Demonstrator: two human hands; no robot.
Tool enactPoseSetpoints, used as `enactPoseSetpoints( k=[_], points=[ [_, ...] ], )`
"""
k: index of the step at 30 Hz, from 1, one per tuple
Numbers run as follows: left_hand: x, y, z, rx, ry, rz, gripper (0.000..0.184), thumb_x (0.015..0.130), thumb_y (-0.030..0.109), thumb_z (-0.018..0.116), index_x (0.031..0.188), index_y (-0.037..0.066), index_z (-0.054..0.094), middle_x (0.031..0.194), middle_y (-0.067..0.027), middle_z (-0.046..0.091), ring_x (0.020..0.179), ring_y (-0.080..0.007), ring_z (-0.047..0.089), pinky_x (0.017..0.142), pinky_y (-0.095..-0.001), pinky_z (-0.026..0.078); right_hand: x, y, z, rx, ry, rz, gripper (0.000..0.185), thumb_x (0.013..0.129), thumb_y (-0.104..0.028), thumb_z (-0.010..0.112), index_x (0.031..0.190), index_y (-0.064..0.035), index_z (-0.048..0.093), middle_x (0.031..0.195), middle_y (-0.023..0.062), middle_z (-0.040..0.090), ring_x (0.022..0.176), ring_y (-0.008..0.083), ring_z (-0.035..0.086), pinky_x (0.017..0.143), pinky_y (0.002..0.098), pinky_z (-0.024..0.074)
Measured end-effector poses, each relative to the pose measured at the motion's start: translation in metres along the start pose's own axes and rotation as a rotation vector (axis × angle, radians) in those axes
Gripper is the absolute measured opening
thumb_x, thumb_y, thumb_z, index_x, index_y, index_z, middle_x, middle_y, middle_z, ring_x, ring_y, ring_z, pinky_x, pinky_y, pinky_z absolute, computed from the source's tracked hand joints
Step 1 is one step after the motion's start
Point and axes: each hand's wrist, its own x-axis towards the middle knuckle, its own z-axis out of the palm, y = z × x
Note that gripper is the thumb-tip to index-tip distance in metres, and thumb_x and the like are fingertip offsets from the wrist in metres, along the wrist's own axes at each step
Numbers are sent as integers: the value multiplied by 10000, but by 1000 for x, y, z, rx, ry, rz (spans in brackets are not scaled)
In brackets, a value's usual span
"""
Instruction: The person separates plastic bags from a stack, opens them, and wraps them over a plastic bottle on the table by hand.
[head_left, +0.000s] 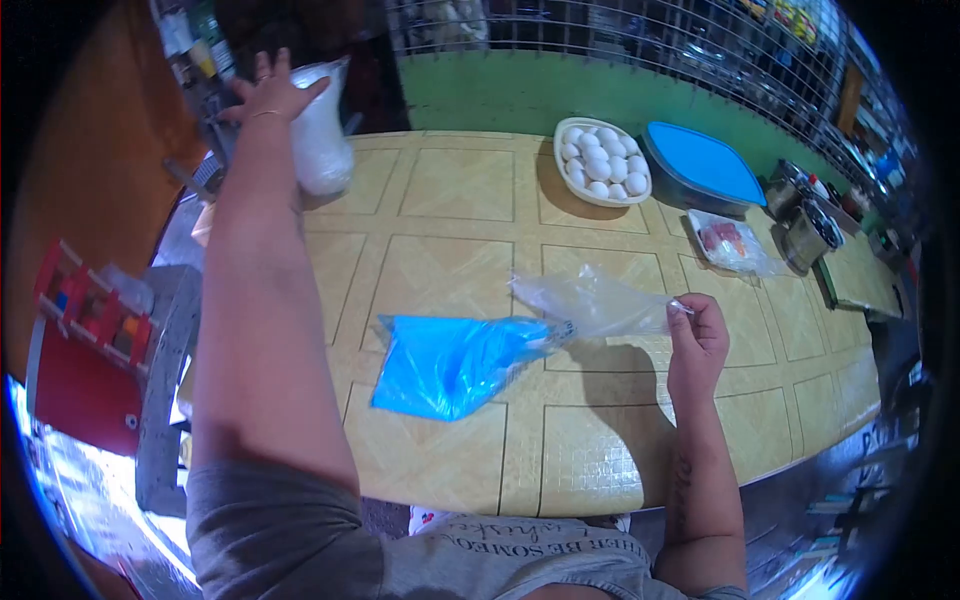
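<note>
My left hand is stretched out to the far left, fingers spread, beside the top of a clear plastic bag filled with something white. That bag stands upright on the table; whether my hand touches it I cannot tell. Low over the right part of the table, my right hand pinches the end of a thin clear plastic bag. This bag lies crumpled and seems to hold nothing. Touching or overlapping its left side is a shiny bright blue plastic packet, flat on the table.
A white basket of eggs stands at the back, with a blue-lidded container to its right. In front of that is a wrapped tray of meat. Metal cans stand farther right. A wire grille rises behind the table.
</note>
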Motion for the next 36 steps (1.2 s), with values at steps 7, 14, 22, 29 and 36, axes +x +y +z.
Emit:
enactPoseSetpoints(
  k=[7, 14, 22, 29, 36],
  points=[
    [39, -19, 63, -158, -89, 124, 940, 782, 723, 603, 1529, 219, 332, 1477, -204, 451, 1357, -383, 443, 1117, -509, 349, -1, 8, 0, -116, 10, 67, 78, 922, 7, 602, 993, -25, 594, 890, -1, 581, 813, 69, 534, 738, 220, 433],
    [-61, 14, 24, -476, 273, 89, 397, 810, 382, 699, 1042, 74, 601, 1001, -158, 658, 945, -382, 663, 808, -483, 545, 2, 11, 9, -159, -75, 5, 46, 932, 7, 567, 970, -8, 588, 895, 21, 571, 849, 92, 522, 772, 241, 432],
    [-94, 29, -9, -510, 69, 129, 618, 720, 531, 753, 1110, 59, 670, 1065, -173, 694, 1006, -337, 668, 856, -432, 536, 0, -4, -1, -146, -13, -84, 73, 970, -80, 589, 988, -9, 594, 923, 25, 583, 862, 92, 522, 786, 244, 431],
    [-166, 98, -72, -833, 83, 573, 461, 789, 448, 739, 928, 11, 698, 928, -236, 687, 880, -411, 650, 796, -460, 520, 13, -24, -24, 4, 215, -219, 176, 966, -158, 638, 1057, -7, 630, 1004, 55, 654, 878, 101, 597, 722, 234, 462],
    [-225, 176, -118, -1022, -86, 693, 538, 790, 498, 719, 905, -27, 696, 884, -270, 680, 858, -431, 649, 769, -453, 509, 47, 14, -76, 348, 627, -143, 124, 899, -85, 709, 918, -48, 593, 891, 32, 637, 737, 90, 582, 565, 233, 430]
  ],
)
